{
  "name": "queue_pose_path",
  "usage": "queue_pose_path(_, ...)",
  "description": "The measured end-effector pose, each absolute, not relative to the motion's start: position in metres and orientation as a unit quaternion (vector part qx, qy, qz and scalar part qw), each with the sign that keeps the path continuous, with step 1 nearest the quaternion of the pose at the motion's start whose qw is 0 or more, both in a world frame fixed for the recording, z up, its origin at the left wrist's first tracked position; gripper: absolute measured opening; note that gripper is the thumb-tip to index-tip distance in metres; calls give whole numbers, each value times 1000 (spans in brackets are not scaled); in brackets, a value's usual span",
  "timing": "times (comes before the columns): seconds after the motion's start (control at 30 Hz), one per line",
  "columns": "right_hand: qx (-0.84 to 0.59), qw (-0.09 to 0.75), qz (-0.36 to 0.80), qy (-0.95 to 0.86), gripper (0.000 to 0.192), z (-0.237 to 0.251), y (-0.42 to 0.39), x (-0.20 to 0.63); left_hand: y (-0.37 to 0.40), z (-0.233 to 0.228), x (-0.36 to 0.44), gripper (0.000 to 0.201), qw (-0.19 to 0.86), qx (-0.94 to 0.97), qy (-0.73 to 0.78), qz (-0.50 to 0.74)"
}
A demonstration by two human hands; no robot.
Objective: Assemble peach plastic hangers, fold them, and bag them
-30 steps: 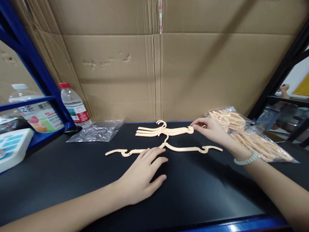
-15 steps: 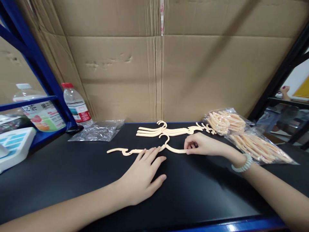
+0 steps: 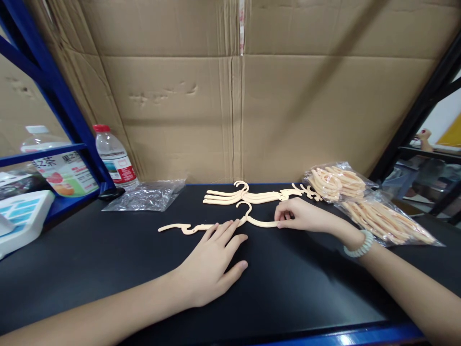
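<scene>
A red label was seen on the bottle, but its writing could not be read. The hanger lay flat on the table; its right arm was pinched by the right hand, while its left arm was touched by the flat, spread fingers of the left hand.

Black table, cardboard sheet standing behind it. One cream hanger lying flat near the middle: left hand flat on the table, fingertips touching its left arm; right hand closed over its right arm. Stack of matching hangers just behind it. Clear bag of hangers at right. Empty clear bag at left, water bottle beside the blue shelf post. Pale bead bracelet on right wrist.
</scene>
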State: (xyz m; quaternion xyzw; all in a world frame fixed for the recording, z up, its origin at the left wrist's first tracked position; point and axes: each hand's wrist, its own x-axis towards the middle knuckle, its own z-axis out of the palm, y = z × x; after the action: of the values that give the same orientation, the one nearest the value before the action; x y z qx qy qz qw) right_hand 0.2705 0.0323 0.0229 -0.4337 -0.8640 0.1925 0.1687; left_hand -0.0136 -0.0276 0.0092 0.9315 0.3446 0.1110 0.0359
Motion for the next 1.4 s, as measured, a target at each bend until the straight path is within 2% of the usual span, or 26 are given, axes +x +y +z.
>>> queue_pose_path(0.2, -433, 169, 177, -867, 12, 24, 30, 269, -26, 11, -13, 37, 51, 947, 282, 142)
queue_pose_path(0.37, -450, 210, 121, -860, 21, 30, 33, 273, -26, 19, -12, 36, 95, 966, 212, 116)
queue_pose_path(0.57, -547, 285, 37, -786, 25, 30, 57, 310, -25, 19, -14, 36, 112, 964, 209, 124)
queue_pose_path(0.73, -627, 295, -54, -719, 20, 30, 70, 346, -24, 19, -13, 37, 107, 965, 210, 117)
queue_pose_path(1.03, -663, 167, -197, -703, 21, 33, 72, 377, -24, 20, -13, 37, 104, 966, 210, 104)
queue_pose_path(1.27, -663, 30, -180, -726, 25, 27, 72, 383, -22, 19, -14, 36, 104, 968, 210, 94)
queue_pose_path(1.4, -650, 2, -197, -734, 25, 20, 73, 380, -20, 19, -13, 35, 107, 968, 206, 93)
